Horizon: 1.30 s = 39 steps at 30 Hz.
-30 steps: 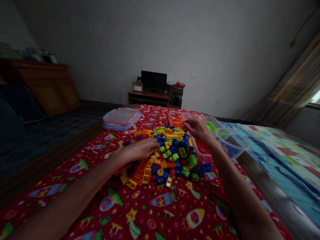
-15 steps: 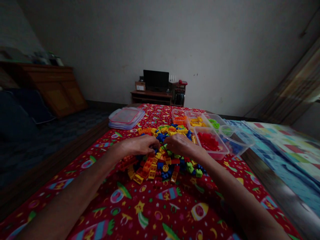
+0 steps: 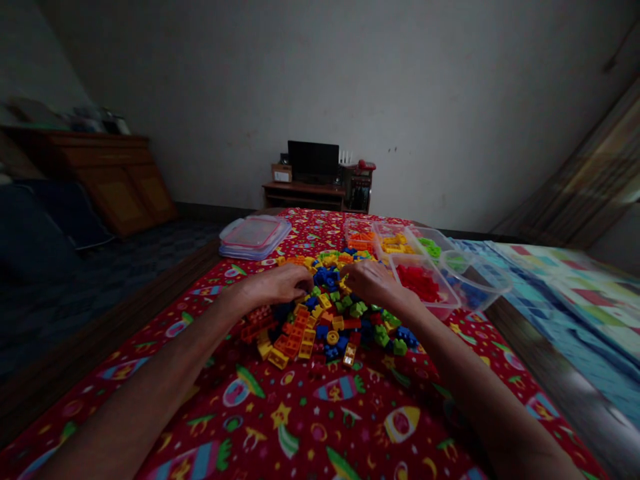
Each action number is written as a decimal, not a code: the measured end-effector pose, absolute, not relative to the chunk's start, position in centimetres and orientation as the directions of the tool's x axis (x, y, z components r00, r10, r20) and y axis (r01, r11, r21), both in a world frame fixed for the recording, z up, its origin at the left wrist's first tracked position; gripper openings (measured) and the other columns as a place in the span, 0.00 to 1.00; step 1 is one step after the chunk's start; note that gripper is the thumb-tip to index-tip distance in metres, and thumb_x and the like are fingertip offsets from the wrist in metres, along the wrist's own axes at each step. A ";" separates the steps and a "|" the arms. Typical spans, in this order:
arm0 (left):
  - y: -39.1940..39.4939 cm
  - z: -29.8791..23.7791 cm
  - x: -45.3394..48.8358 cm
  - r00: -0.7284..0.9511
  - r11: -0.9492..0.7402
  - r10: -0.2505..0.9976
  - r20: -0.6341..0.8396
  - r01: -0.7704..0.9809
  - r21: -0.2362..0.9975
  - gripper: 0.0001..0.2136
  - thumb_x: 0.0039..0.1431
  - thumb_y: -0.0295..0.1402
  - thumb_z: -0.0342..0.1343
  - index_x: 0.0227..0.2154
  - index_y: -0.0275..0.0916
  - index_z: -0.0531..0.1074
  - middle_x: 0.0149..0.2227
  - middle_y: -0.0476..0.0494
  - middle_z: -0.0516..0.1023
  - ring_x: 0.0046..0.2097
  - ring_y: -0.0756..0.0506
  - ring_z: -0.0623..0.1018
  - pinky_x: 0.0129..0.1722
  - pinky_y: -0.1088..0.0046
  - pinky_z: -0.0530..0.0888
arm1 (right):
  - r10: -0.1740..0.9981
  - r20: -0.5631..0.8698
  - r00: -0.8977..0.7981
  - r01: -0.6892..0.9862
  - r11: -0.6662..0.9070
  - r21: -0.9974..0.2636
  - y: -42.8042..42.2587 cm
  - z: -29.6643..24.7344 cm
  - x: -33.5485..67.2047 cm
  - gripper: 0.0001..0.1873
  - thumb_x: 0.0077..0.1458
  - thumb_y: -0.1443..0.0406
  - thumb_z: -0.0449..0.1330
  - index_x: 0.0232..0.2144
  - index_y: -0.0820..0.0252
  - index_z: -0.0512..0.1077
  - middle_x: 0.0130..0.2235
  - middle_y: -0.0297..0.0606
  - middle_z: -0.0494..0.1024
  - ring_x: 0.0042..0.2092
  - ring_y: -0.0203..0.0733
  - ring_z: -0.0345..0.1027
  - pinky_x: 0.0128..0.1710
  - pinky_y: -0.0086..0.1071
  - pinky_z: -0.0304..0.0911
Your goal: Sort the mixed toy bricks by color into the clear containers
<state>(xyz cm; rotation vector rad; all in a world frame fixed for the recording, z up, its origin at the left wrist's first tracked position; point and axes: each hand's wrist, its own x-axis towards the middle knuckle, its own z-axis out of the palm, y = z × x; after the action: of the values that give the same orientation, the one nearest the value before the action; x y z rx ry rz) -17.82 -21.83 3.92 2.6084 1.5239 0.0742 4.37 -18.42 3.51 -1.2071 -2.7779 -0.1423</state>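
A heap of small plastic building bricks (image 3: 327,313) in yellow, orange, blue, green and red lies on a red patterned cloth (image 3: 320,427). My left hand (image 3: 275,285) rests palm down on the heap's left side, its fingers curled into the bricks. My right hand (image 3: 373,283) lies on the right side of the heap, fingers bent down among blue and green bricks. What either hand's fingers hold is hidden. Just right of my right hand stands a clear tub of red bricks (image 3: 423,283).
More clear tubs hold orange (image 3: 360,240), yellow (image 3: 395,243), green (image 3: 430,248) and blue bricks (image 3: 475,290). A stack of clear lids (image 3: 253,235) lies at the back left. A blue patterned cloth (image 3: 560,300) lies to the right, a low TV stand (image 3: 315,183) by the far wall.
My right hand has come back from the tubs at the rear to the heap and now lies beside the red tub. My left hand stays on the heap's left side.
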 end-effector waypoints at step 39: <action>-17.7 2.1 -16.6 0.239 -0.321 0.945 0.223 0.809 0.492 0.13 0.49 0.37 0.60 0.36 0.37 0.76 0.36 0.45 0.79 0.38 0.44 0.77 0.40 0.69 0.72 | 0.754 0.222 -0.618 0.770 0.638 -0.023 -17.9 3.6 4.3 0.17 0.61 0.67 0.47 0.40 0.61 0.76 0.36 0.47 0.79 0.35 0.42 0.72 0.30 0.29 0.51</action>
<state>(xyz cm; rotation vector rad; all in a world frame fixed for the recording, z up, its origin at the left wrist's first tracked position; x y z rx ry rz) -16.56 -17.66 2.10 2.2405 1.6366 0.7092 4.32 -17.90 3.58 -1.2492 -2.6475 -0.1103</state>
